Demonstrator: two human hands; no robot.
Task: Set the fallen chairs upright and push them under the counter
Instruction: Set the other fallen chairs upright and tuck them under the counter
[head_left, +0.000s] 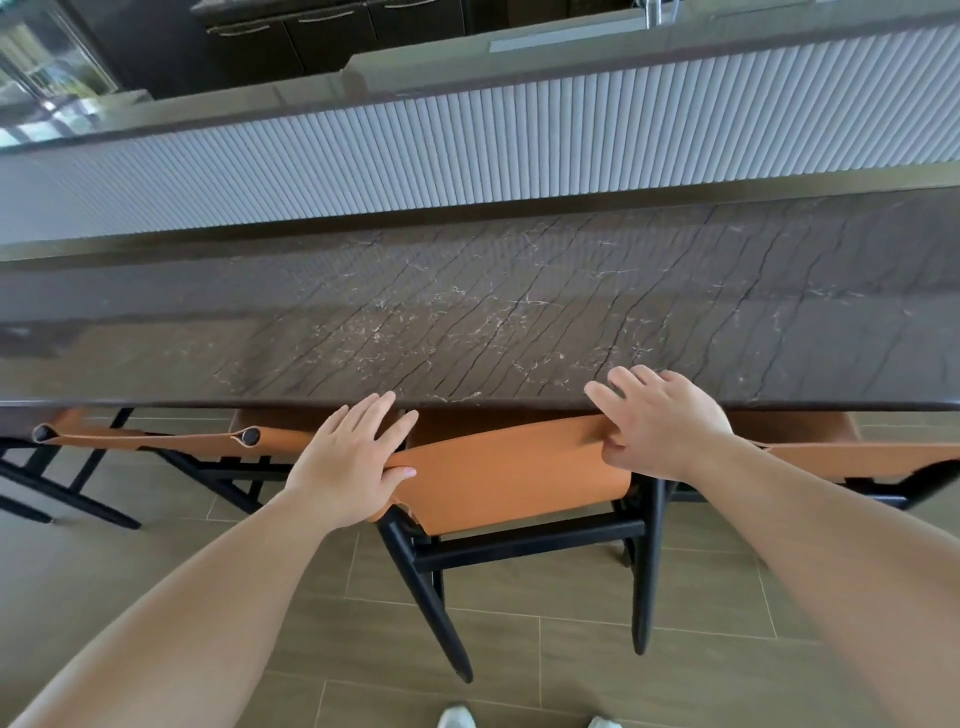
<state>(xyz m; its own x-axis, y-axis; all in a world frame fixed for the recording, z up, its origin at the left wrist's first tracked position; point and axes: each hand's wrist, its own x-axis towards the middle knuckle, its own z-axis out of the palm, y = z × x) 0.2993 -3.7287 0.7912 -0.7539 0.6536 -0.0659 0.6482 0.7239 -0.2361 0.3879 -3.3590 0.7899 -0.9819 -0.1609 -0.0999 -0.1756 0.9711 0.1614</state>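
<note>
A person leans over a long dark-brown veined stone surface (519, 312) with both hands on the curved orange leather backrest of a black-framed chair (509, 475) at lower centre of the frame; the chair stands upright, its seat hidden beneath the surface edge and its rear legs on the tiled floor (701, 649). The left hand (353, 462) lies over the backrest's left end, fingers almost straight and spread, thumb along the near face of the leather, a loose grip that presses rather than clamps. The right hand (660, 421) rests on the right end, index and middle fingers extended over the surface edge, the others tucked against the leather. A second orange chair (140, 439) sits tucked at middle left, a third (857, 457) at far right. The push looks all but finished; to end it well, even pressure from both palms would likely keep the chair square, and fingertips should stay clear of the gap between backrest and stone edge.
</note>
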